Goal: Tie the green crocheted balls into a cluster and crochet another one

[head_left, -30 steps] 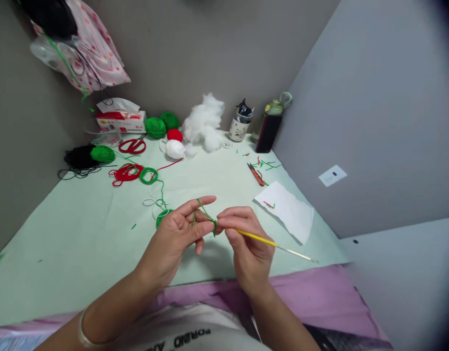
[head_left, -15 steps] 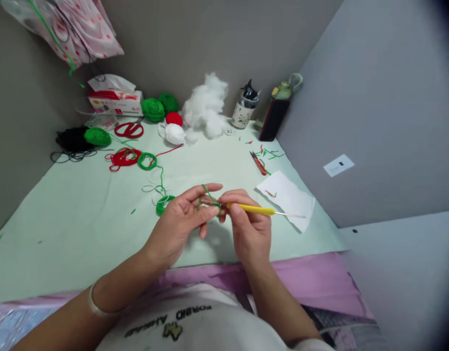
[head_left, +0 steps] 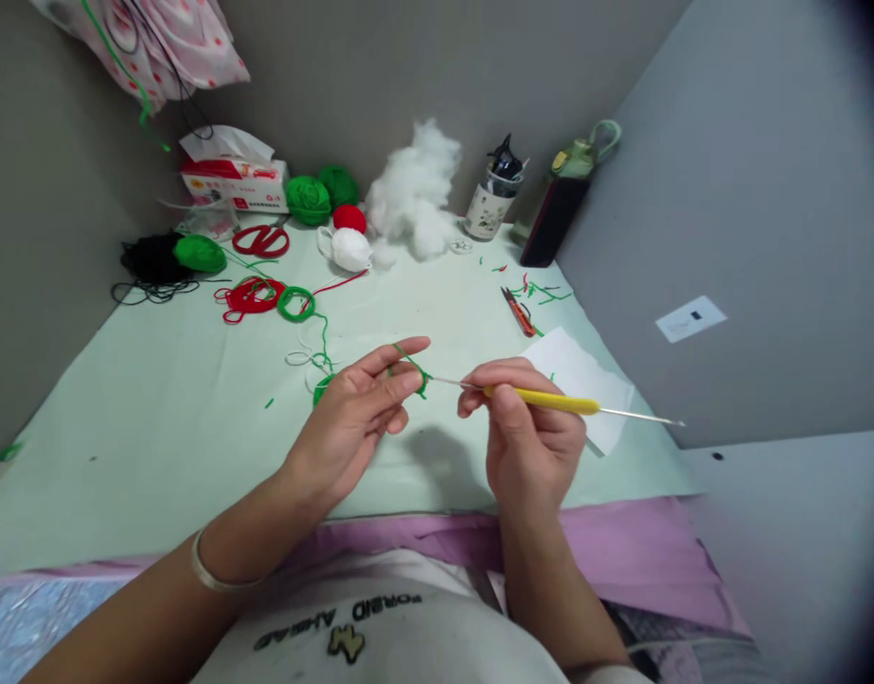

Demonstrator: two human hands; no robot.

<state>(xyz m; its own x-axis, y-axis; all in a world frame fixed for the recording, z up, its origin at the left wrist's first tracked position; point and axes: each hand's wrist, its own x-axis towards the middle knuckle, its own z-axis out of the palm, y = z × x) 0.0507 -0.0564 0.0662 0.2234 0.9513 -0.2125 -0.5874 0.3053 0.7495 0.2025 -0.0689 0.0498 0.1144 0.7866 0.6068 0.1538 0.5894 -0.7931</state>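
Both forearms reach out over the pale green table [head_left: 159, 427], the left hand [head_left: 351, 418] turned palm-up with its forefinger stretched forward and the thin green yarn [head_left: 410, 366] looped over that finger and pinched against the thumb, while the right hand [head_left: 533, 432] sits just beside it, knuckles up, fingers curled closed around the yellow-handled crochet hook [head_left: 543, 401]. The hook lies nearly level above the table's near edge, its bare metal tip touching the small green knot at the left fingertips and its other thin metal end poking out past the right hand over the white paper sheet [head_left: 579, 380]. The yarn is a single bright strand, trailing from the left hand back to a small green coil [head_left: 321, 388] on the table behind the palm.
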